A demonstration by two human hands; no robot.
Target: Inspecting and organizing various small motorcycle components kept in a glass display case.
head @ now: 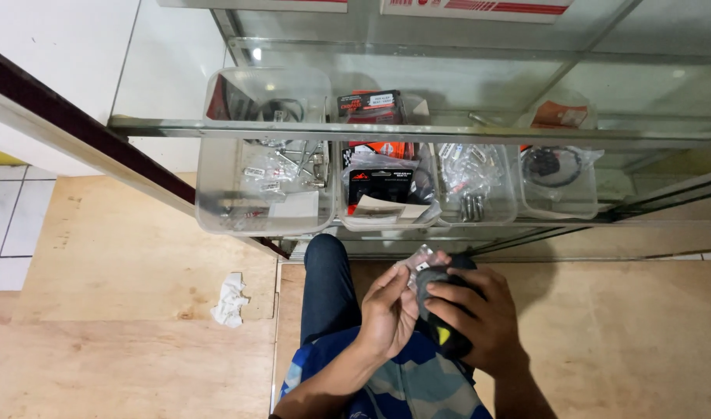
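Note:
My right hand [487, 314] grips a black object with a yellow patch [446, 335], held low in front of my knee. A small clear plastic packet [419, 260] rests at the object's top end, where my left hand [388, 310] pinches it with its fingertips. Both hands meet just below the glass shelf. What is inside the packet is too small to tell.
A glass display case [417, 132] stands ahead, holding clear plastic bins: one with bagged small parts [216, 209], one with black and red packages [386, 190], two more at right [480, 182]. A crumpled white paper [230, 301] lies on the plywood floor [107, 256]. My knee in dark trousers [324, 287] points at the case.

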